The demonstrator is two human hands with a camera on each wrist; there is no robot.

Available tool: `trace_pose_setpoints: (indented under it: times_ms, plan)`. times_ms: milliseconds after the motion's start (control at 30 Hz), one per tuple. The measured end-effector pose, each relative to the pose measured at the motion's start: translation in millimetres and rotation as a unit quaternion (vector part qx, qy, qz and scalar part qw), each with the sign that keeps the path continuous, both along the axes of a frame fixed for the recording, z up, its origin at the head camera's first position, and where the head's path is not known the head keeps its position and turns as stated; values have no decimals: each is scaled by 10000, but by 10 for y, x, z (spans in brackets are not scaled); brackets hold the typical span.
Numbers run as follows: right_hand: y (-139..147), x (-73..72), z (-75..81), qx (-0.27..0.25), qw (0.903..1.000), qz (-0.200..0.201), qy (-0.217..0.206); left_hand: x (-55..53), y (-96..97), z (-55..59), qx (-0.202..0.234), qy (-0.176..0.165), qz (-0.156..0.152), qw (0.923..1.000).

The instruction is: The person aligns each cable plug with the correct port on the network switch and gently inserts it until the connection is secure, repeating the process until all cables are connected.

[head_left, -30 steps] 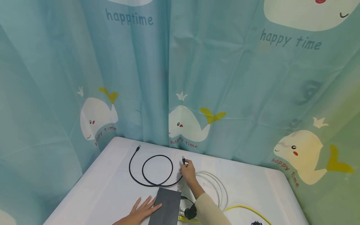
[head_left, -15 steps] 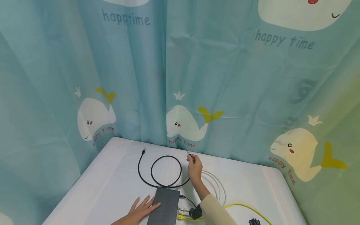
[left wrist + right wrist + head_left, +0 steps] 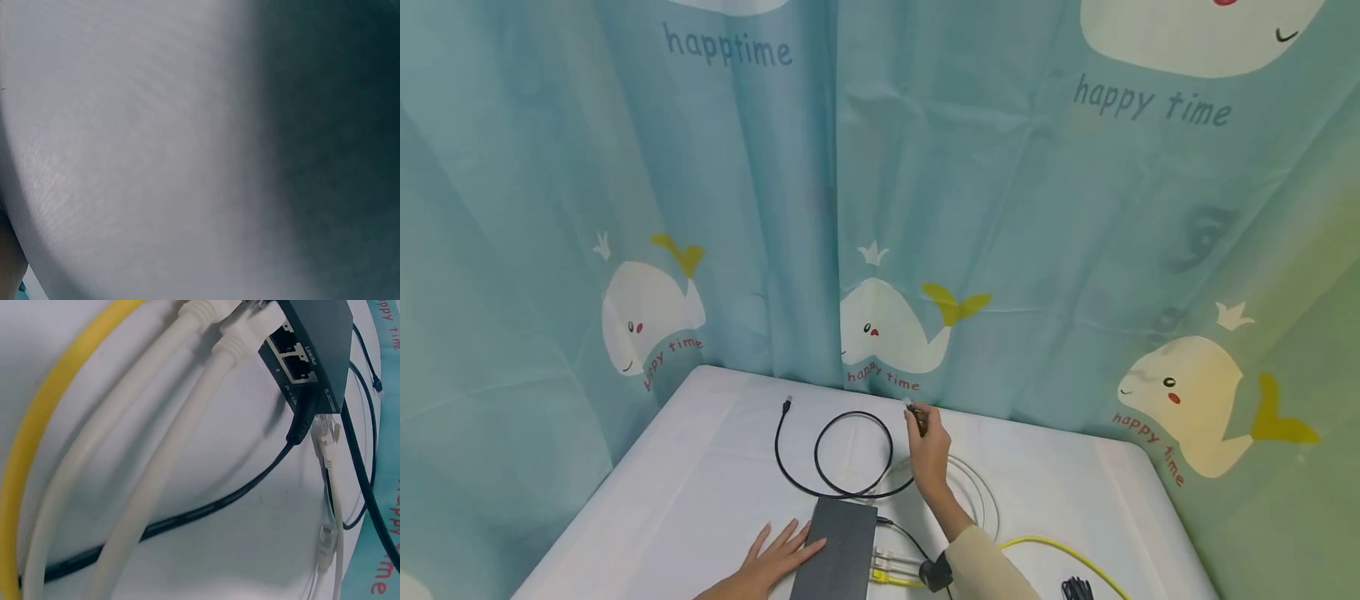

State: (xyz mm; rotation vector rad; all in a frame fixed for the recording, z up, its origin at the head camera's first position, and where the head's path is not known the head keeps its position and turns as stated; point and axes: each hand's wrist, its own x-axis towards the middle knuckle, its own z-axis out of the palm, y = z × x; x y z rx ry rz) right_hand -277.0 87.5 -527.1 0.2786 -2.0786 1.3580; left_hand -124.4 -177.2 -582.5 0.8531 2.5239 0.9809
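My right hand pinches one end of a black network cable, with the clear plug poking out past the fingertips. The cable lies in a loop on the white table, its other plug at the back left. Fingers spread, my left hand rests on the left edge of a dark grey network switch. In the right wrist view, white network cables and a black power lead enter the switch's port side, where two ports show unfilled. The left wrist view is blurred.
A yellow cable runs rightward from the switch. Coiled white cable lies beyond my right forearm. A black power adapter and a bundled black cord are at the front. Blue-green curtains surround the table.
My right hand has moved right and slightly toward the back with the cable's end, and the black loop has slid right with it. My left hand stays on the switch.
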Motion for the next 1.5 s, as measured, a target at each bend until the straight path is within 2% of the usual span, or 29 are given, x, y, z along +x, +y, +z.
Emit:
trace_pose_setpoints:
  times_ms: [200,367,500,667,833,1000,1233,1333,1433,1500]
  plan:
    - [101,17,37,597,9965,-330,477,5,7,-14,-61,31,59,10000]
    - [243,25,91,726,9923,-654,765,14,17,9,-25,122,65,9999]
    - [370,33,138,598,9893,-1074,787,15,14,11,-24,112,45,9999]
    - [510,54,192,110,9898,-1333,495,-10,-7,-20,-43,36,15,10000]
    - [678,73,192,-260,9927,-1180,-27,-10,-9,-47,-41,42,19,10000]
    - [835,142,232,-360,9941,-1000,-216,-9,-7,-61,-83,22,19,10000]
    - [989,279,369,-563,9891,-916,-1001,-9,-14,-52,-64,30,31,10000]
    - [1031,365,396,-277,9930,-739,-881,-11,-12,-46,-37,92,2,10000]
    - [1054,462,397,194,9986,-246,-426,-6,-10,-35,-26,74,-7,10000]
    - [1066,515,396,609,9980,161,-74,-5,-7,-26,-16,87,-3,10000]
